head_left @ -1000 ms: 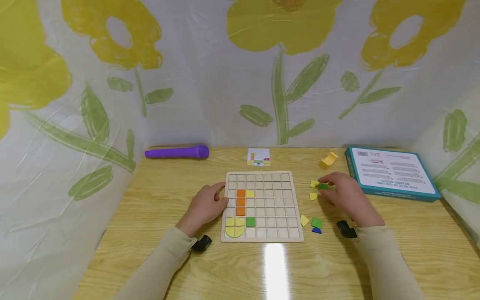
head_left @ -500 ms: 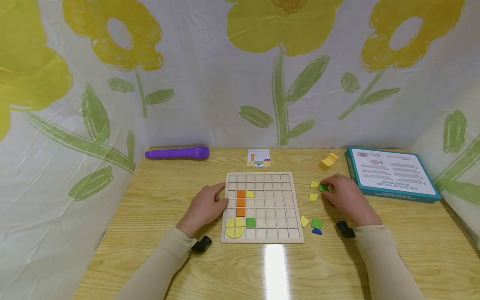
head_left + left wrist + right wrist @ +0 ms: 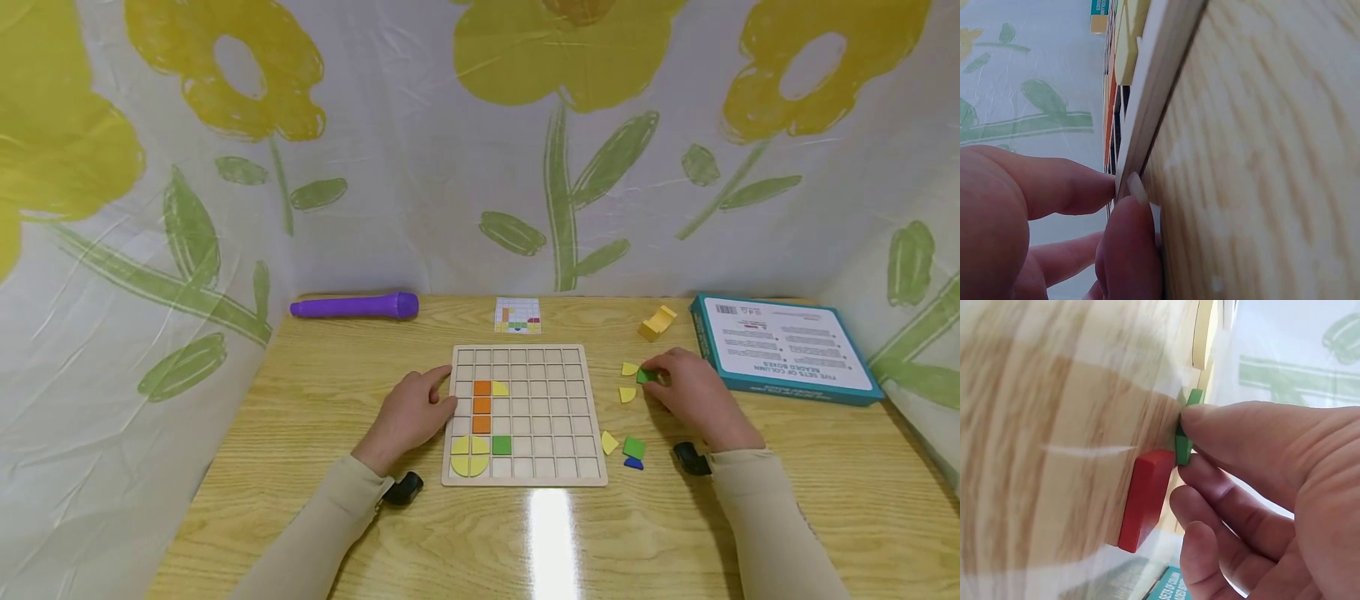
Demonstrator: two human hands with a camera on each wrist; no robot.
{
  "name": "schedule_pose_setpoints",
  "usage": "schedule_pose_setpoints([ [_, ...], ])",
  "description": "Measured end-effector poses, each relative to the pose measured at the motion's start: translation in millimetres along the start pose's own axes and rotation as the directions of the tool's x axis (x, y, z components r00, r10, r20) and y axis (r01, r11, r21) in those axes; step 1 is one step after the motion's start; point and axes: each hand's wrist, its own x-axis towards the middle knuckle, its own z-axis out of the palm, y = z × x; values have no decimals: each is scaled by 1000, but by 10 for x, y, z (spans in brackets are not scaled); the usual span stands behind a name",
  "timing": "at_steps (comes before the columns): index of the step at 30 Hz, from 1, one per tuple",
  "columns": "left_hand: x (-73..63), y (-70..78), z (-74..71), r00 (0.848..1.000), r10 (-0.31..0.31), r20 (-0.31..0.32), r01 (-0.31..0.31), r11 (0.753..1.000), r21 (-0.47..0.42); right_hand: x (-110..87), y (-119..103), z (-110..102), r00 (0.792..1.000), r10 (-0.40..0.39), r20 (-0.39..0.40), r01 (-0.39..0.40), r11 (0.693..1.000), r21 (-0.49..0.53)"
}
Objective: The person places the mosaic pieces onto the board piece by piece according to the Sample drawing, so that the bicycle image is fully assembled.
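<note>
In the head view, my left hand (image 3: 407, 419) is at the left edge of a wooden grid board (image 3: 525, 481). The left wrist view shows the thumb and a finger pinching the rim (image 3: 1154, 81). My right hand (image 3: 693, 398), to the right of the board, pinches a small green square tile (image 3: 643, 377) between thumb and fingers. A red tile (image 3: 1146, 500) lies beside it in the right wrist view, hidden from the head camera. On the board sit orange tiles (image 3: 482, 406), yellow quarter-circle tiles (image 3: 478, 464) and one green tile (image 3: 502, 445).
Loose yellow pieces (image 3: 627, 394), a green square (image 3: 633, 447) and a blue piece (image 3: 633, 463) lie right of the board. Behind it are a pattern card (image 3: 517, 316), a purple microphone (image 3: 354, 306) and a yellow block (image 3: 657, 322). A teal box (image 3: 783, 346) stands at back right.
My right hand has shifted slightly to the right with the green tile over the last second. Over the last half second nothing visibly moves, and my left hand stays at the board.
</note>
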Motion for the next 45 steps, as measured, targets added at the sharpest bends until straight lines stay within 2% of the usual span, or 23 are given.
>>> schedule_pose_setpoints([
  [10, -2, 9, 2, 1000, -12, 7, 12, 1000, 7, -18, -37, -35, 1000, 1, 29, -2, 1000, 29],
  [14, -6, 11, -2, 1000, -11, 8, 11, 1000, 4, -48, -213, -53, 999, -32, 28, 30, 997, 78],
  [19, -7, 2, -14, 1000, -12, 9, 12, 1000, 5, -102, -549, 37, 993, -117, 23, 114, 987, 114],
  [24, -4, -5, -24, 1000, -17, 18, 17, 1000, 2, -172, -909, 215, 976, -214, 34, 209, 973, 102],
  [30, -5, -3, -16, 1000, -12, 22, 12, 1000, 0, -307, -1266, 426, 938, -343, 49, 341, 939, 53],
  [37, -2, 5, -2, 1000, -8, 20, 8, 1000, 6, -389, -1401, 586, 894, -447, 18, 447, 894, 14],
  [45, -5, -7, -13, 1000, -9, 15, 9, 1000, 11, -392, -1441, 660, 885, -465, 22, 466, 885, -10],
])
